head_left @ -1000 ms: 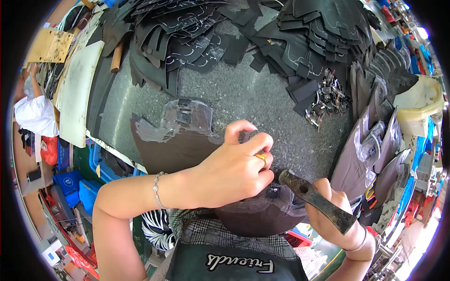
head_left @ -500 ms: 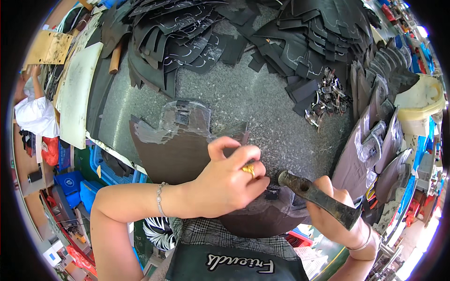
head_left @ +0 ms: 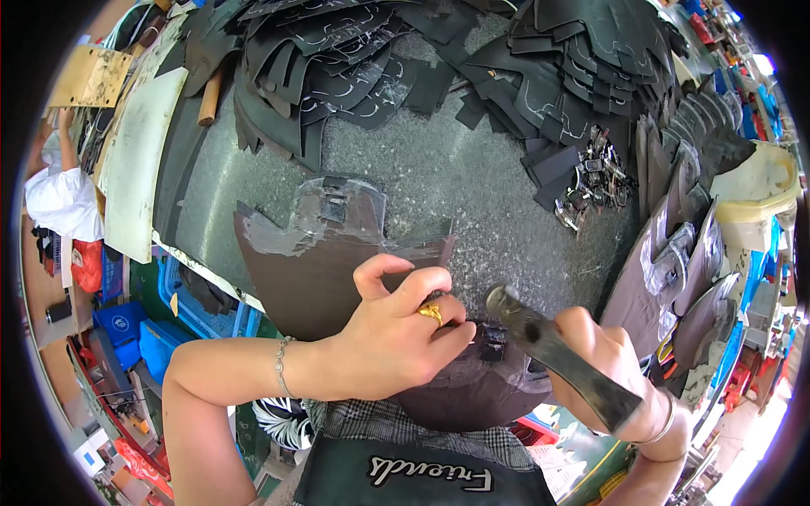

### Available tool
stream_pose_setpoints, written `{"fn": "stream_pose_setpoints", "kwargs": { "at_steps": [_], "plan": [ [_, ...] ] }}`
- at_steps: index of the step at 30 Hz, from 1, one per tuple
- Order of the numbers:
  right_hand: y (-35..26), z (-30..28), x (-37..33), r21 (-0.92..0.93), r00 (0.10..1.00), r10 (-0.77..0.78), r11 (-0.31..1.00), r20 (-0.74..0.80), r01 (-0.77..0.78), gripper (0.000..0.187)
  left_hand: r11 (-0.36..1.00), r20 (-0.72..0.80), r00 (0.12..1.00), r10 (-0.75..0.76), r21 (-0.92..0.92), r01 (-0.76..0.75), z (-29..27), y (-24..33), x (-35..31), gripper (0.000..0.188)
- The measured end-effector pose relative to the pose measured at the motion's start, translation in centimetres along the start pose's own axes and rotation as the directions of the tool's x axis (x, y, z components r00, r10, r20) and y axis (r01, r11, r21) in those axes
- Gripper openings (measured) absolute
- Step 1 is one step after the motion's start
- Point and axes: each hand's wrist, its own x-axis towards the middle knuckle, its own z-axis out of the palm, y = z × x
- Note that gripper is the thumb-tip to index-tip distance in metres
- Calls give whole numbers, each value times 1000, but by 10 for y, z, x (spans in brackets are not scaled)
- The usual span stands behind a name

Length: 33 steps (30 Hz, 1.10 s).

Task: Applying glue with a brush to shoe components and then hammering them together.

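Observation:
My right hand (head_left: 595, 350) grips a hammer (head_left: 548, 341) with a worn dark metal head. The head hangs over a dark brown flat piece (head_left: 472, 401) at the table's near edge, beside a small dark metal fitting (head_left: 493, 341) on that piece. My left hand (head_left: 409, 325), with a gold ring, is held just left of the fitting with curled fingers; whatever they hold is mostly hidden. Beyond it lies a second brown piece (head_left: 308, 270), its upper part covered by a greyish, shiny layer around a rectangular fitting (head_left: 334, 204).
Piles of dark cut pieces (head_left: 312, 67) cover the table's far side. A heap of small metal parts (head_left: 595, 173) sits at the right, near stacked brown pieces (head_left: 645, 270) and a cream container (head_left: 755, 198). Another person (head_left: 63, 198) works at the far left.
The hammer's striking end has moved up and slightly left, away from the near brown piece. My left hand has shifted slightly left.

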Motion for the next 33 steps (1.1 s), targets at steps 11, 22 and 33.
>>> {"fn": "stream_pose_setpoints", "kwargs": {
  "at_steps": [11, 22, 33],
  "plan": [
    [-6, 14, -6, -170, 988, 4, 985, -152, -30, 26, 975, -88, 971, -221, -56, 217, 3, 6, -7, 25],
    [-8, 9, 4, -122, 993, -86, 990, -78, 76, 28, 987, -106, 983, -152, 36, 156, 4, 10, -10, 23],
    [-5, 21, -7, -234, 987, -56, 972, -152, 19, 32, 937, -224, 929, -295, 121, 327, 11, 36, -23, 39]
  ]
}}
